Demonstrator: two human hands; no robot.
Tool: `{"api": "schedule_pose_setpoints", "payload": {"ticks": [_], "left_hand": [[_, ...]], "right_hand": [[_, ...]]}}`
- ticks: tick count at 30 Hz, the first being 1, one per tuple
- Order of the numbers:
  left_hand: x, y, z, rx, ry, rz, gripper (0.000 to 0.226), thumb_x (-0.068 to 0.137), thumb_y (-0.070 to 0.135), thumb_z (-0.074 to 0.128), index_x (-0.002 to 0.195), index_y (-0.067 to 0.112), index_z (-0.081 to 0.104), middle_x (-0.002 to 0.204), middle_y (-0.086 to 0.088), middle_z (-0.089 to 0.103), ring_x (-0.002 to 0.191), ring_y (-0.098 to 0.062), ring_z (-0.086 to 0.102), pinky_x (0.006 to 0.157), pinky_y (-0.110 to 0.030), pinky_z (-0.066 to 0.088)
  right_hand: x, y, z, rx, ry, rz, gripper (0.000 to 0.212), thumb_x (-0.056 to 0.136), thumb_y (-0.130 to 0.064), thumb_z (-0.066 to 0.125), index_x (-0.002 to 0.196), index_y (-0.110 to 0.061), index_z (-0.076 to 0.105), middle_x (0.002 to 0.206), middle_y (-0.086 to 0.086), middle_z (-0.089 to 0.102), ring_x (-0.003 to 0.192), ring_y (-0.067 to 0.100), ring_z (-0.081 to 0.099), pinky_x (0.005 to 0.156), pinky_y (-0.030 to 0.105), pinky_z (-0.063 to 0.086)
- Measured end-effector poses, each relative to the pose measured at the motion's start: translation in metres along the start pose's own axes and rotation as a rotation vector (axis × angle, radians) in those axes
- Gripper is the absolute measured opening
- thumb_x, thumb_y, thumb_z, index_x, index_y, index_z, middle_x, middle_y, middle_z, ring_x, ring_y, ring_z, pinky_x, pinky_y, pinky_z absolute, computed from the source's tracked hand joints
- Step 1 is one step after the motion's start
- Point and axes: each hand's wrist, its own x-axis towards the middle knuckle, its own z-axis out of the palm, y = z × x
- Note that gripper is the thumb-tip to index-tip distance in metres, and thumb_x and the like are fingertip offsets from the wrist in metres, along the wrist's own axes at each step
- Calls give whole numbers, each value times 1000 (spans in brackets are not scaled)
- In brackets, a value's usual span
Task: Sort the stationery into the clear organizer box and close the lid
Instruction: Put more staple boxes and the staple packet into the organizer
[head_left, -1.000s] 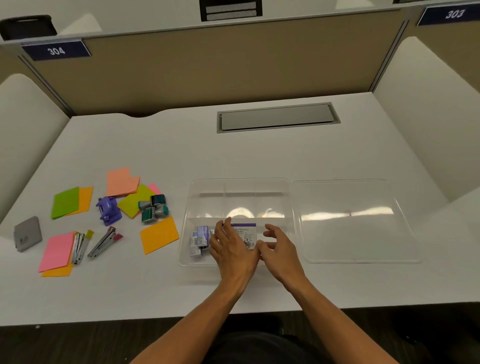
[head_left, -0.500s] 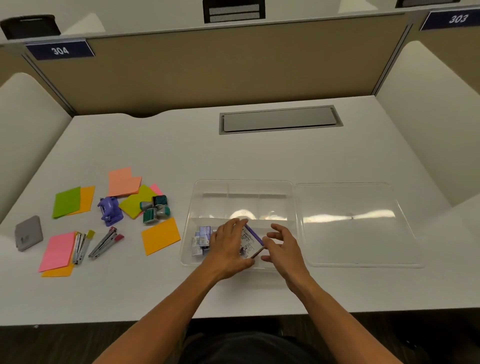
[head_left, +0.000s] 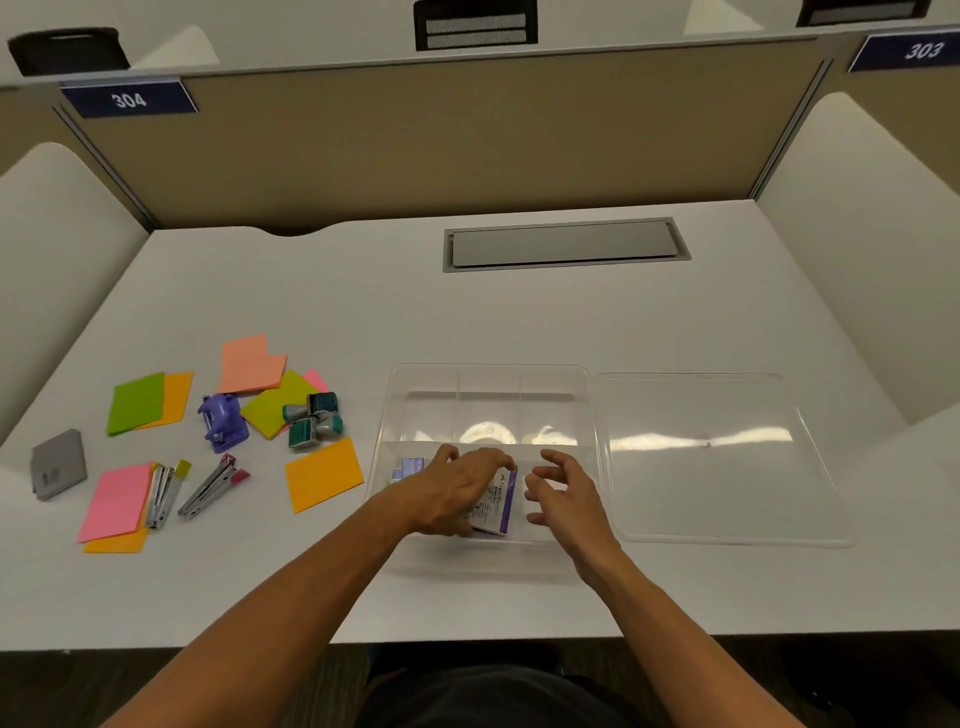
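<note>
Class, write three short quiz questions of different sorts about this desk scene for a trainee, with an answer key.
1. True or false: the clear lid lies open on the desk, right of the organizer box.
2. Which hand rests on the purple-edged packet? A left hand B right hand
3. Fill in: the two staplers lie ___ the box.

Key: 1 true; 2 A; 3 outside, on the desk to its left.
</note>
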Motion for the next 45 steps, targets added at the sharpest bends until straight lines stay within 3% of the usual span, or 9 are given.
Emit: {"api": "schedule_pose_setpoints", "payload": {"ticks": [7, 12, 17, 22, 26, 28, 34, 38, 45], "left_hand": [[-7, -5, 3, -46, 24, 28, 81, 85, 46, 65, 148, 26, 18, 153, 0, 31, 137, -19, 35, 117, -38, 18], [-14, -3, 13, -65, 151, -23, 72, 90, 42, 61, 149, 23, 24, 157, -1, 27, 144, -20, 25, 121, -37, 16], [-15, 0, 29, -58, 241, -58, 66, 90, 41, 60, 146, 26, 29, 157, 0, 27, 147, -16, 16, 119, -33, 2], [-24, 9, 29, -140, 304, -108, 64, 92, 39, 58, 147, 27, 28, 159, 2, 22, 148, -17, 13, 110, -24, -4], [-36, 5, 28, -256, 429, -119, 59, 92, 39, 58, 144, 30, 33, 156, 5, 29, 147, -14, 17, 116, -26, 0], [-43, 0, 27, -304, 481, -145, 59, 93, 41, 57, 145, 30, 31, 156, 6, 28, 146, -11, 16, 116, -23, 2], [-68, -27, 26, -414, 541, -253, 62, 90, 43, 60, 145, 32, 32, 155, 6, 31, 144, -12, 23, 118, -32, 20], [-90, -47, 28, -434, 569, -300, 60, 92, 43, 58, 145, 30, 34, 154, 5, 33, 143, -11, 27, 112, -18, 12], [-131, -87, 32, -425, 681, -410, 66, 92, 45, 57, 148, 33, 24, 156, 8, 28, 143, -10, 24, 113, -22, 15]], "right_hand": [[7, -3, 1, -51, 16, -43, 38, 97, -32, 55, 133, -32, 43, 128, -3, 56, 106, 19, 63, 68, 19, 57], [5, -1, 7, -39, 17, -13, 40, 97, -31, 56, 135, -32, 41, 128, -4, 54, 106, 19, 62, 69, 21, 55], [-2, 2, 14, -81, 31, -43, 44, 97, -29, 56, 138, -30, 39, 130, -3, 53, 105, 18, 61, 71, 20, 55], [-8, 1, 27, -193, 146, -180, 46, 95, -27, 59, 137, -28, 42, 129, -5, 52, 108, 16, 57, 75, 18, 51], [-13, -8, 40, -227, 150, -309, 45, 93, -22, 62, 133, -32, 43, 121, -11, 51, 101, 9, 55, 70, 7, 49], [-13, -13, 49, -228, 125, -335, 46, 92, -22, 64, 132, -33, 44, 121, -11, 52, 100, 9, 56, 75, 12, 52], [-15, -27, 90, -286, -1, -391, 44, 92, -25, 62, 132, -33, 46, 124, -10, 54, 99, 11, 58, 83, 31, 58], [-13, -37, 117, -291, -63, -417, 42, 92, -28, 63, 128, -39, 46, 122, -11, 55, 98, 9, 60, 82, 30, 58], [-12, -56, 162, -383, -165, -463, 44, 92, -26, 62, 130, -39, 43, 121, -12, 52, 95, 6, 59, 75, 13, 48]]}}
